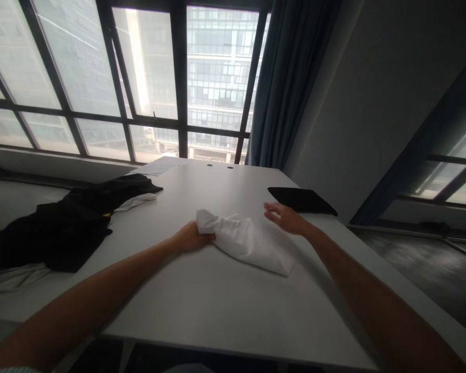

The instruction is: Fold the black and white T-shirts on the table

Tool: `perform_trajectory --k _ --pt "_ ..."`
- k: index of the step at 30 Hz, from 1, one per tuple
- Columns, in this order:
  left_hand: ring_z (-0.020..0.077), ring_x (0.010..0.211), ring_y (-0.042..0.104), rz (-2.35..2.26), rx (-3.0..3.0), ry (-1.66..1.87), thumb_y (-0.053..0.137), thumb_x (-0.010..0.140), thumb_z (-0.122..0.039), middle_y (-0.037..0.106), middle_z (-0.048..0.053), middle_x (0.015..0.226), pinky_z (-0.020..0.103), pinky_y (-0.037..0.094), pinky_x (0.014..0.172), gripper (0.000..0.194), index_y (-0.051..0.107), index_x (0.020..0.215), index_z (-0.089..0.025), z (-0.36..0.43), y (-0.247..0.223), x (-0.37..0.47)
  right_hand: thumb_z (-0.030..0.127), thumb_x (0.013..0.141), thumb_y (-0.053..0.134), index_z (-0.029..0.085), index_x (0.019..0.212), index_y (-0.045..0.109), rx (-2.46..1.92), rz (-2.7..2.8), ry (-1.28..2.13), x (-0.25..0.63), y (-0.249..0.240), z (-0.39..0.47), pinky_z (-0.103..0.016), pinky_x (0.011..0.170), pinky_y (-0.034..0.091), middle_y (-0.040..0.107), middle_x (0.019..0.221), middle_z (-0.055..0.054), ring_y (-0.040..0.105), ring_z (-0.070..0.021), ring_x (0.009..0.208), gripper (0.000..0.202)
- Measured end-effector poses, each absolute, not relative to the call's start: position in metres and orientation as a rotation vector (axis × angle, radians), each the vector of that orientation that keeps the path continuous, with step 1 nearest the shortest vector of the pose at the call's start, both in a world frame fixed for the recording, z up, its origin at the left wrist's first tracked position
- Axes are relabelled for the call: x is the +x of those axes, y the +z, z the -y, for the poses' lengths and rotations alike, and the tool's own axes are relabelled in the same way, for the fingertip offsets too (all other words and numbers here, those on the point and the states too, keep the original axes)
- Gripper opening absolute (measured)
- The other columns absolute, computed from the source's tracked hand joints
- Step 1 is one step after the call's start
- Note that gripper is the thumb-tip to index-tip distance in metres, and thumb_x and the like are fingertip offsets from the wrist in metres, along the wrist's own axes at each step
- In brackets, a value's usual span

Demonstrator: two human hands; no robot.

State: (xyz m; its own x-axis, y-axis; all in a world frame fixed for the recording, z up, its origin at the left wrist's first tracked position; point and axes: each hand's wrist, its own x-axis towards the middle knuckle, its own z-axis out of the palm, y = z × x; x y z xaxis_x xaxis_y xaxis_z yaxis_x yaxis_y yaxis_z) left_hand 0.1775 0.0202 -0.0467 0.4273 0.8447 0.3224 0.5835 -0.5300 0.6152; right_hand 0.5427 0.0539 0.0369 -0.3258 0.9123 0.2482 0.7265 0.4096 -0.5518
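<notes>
A white piece of cloth (244, 238), partly bunched, is in the middle of the white table. My left hand (194, 237) is closed on its left end, where the fabric gathers and sticks up. The cloth's right part spreads toward a corner near the table surface. My right hand (281, 215) is apart from the cloth, above and to the right of it, with fingers stretched out and nothing in them. Just beyond that hand lies a folded black cloth (303, 200).
A heap of black garments (62, 217) covers the table's left side, with pale cloth (135, 202) poking out. Papers (161, 166) lie at the far end of the table (217, 305). Windows (221, 67) and a blue curtain (281, 77) stand behind; a wall is at right.
</notes>
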Motion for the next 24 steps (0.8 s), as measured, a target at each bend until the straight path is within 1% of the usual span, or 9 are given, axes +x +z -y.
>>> perform_trajectory --k 2,4,7,9,11,14,16,19,24 --pt "0.0318 0.108 0.07 -1.144 2.165 0.937 0.063 0.083 -0.062 0.078 0.009 0.114 0.04 0.055 0.097 0.051 0.077 0.108 -0.02 -0.021 -0.048 0.183 0.043 0.097 0.055 0.018 0.137 0.061 -1.332 2.207 0.673 0.541 0.008 -0.041 -0.043 0.101 0.052 0.069 0.13 -0.014 0.068 -0.027 0.114 0.048" --pt "0.0329 0.106 0.071 -1.171 2.15 1.027 0.063 0.083 -0.057 0.079 0.01 0.11 0.042 0.055 0.095 0.045 0.078 0.103 -0.019 -0.023 -0.046 0.184 0.043 0.095 0.059 0.018 0.14 0.059 -1.43 2.213 0.623 0.538 -0.013 -0.032 -0.042 0.098 0.053 0.07 0.129 -0.015 0.07 -0.0265 0.11 0.051" --pt "0.0323 0.107 0.07 -1.089 2.271 1.136 0.06 0.082 -0.04 0.078 0.012 0.108 0.045 0.053 0.099 0.031 0.078 0.097 -0.019 -0.021 -0.036 0.182 0.032 0.096 0.057 0.016 0.13 0.068 -1.524 2.27 0.411 0.533 -0.027 -0.025 -0.042 0.104 0.048 0.07 0.127 -0.016 0.067 -0.0275 0.114 0.039" --pt "0.0316 0.112 0.068 -0.965 2.367 1.161 0.059 0.078 -0.031 0.078 0.013 0.108 0.046 0.05 0.103 0.03 0.078 0.097 -0.018 -0.017 -0.027 0.181 0.025 0.095 0.053 0.018 0.123 0.072 -1.439 2.333 0.384 0.529 -0.028 -0.024 -0.041 0.105 0.047 0.071 0.126 -0.014 0.065 -0.0267 0.117 0.034" --pt "0.0312 0.113 0.068 -0.886 2.4 1.177 0.057 0.075 -0.026 0.077 0.014 0.109 0.044 0.049 0.104 0.031 0.078 0.096 -0.017 -0.014 -0.021 0.181 0.023 0.091 0.058 0.02 0.131 0.067 -1.373 2.336 0.458 0.524 -0.026 -0.022 -0.038 0.1 0.05 0.072 0.124 -0.012 0.067 -0.0256 0.111 0.041" --pt "0.0299 0.104 0.069 -0.921 2.333 1.208 0.055 0.072 -0.024 0.077 0.013 0.104 0.042 0.053 0.097 0.027 0.076 0.089 -0.016 -0.013 -0.02 0.182 0.025 0.084 0.067 0.018 0.143 0.057 -1.386 2.276 0.55 0.515 -0.023 -0.017 -0.036 0.09 0.053 0.074 0.119 -0.012 0.07 -0.025 0.1 0.061" --pt "0.0284 0.095 0.07 -0.998 2.267 1.257 0.054 0.07 -0.022 0.077 0.011 0.095 0.04 0.055 0.089 0.023 0.073 0.083 -0.017 -0.018 -0.023 0.181 0.025 0.083 0.066 0.018 0.134 0.064 -1.376 2.288 0.501 0.51 -0.021 -0.014 -0.035 0.089 0.052 0.075 0.116 -0.011 0.07 -0.0256 0.1 0.051" --pt "0.0251 0.079 0.067 -1.138 2.181 1.351 0.054 0.066 -0.021 0.074 0.006 0.079 0.036 0.055 0.075 0.015 0.067 0.072 -0.018 -0.026 -0.024 0.175 0.025 0.09 0.054 0.02 0.11 0.073 -1.42 2.275 0.298 0.505 -0.016 -0.012 -0.034 0.084 0.05 0.076 0.108 -0.01 0.07 -0.026 0.098 0.028" --pt "0.022 0.07 0.062 -1.198 2.07 1.517 0.055 0.064 -0.025 0.068 0.002 0.065 0.031 0.051 0.066 0.011 0.062 0.062 -0.017 -0.031 -0.009 0.164 0.038 0.095 0.046 0.022 0.092 0.071 -1.456 2.097 0.061 0.503 -0.007 -0.013 -0.032 0.069 0.048 0.075 0.084 -0.006 0.066 -0.0225 0.074 0.03"
